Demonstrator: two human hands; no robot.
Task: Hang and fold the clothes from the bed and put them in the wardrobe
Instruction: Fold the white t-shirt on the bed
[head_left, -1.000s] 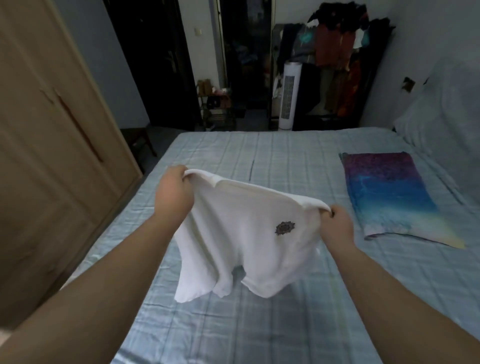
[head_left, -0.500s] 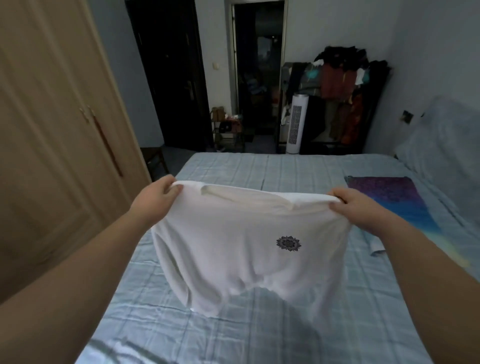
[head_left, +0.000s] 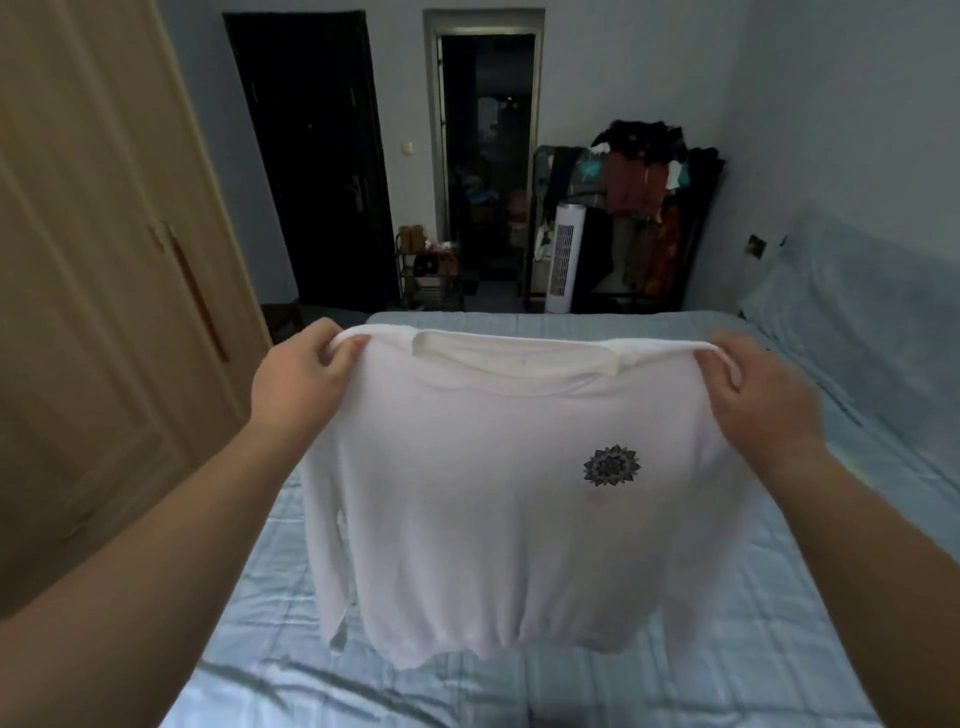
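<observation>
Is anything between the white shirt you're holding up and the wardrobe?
Only the wardrobe door, on the left, which looks shut. The left hand and right hand both grip the white shirt, so neither is free.

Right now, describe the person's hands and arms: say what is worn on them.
The left hand and right hand wear no gloves, and no ring, watch or bracelet shows. Both arms are bare all the way to the picture's edge, with no sleeve, cuff or marking in view.
</observation>
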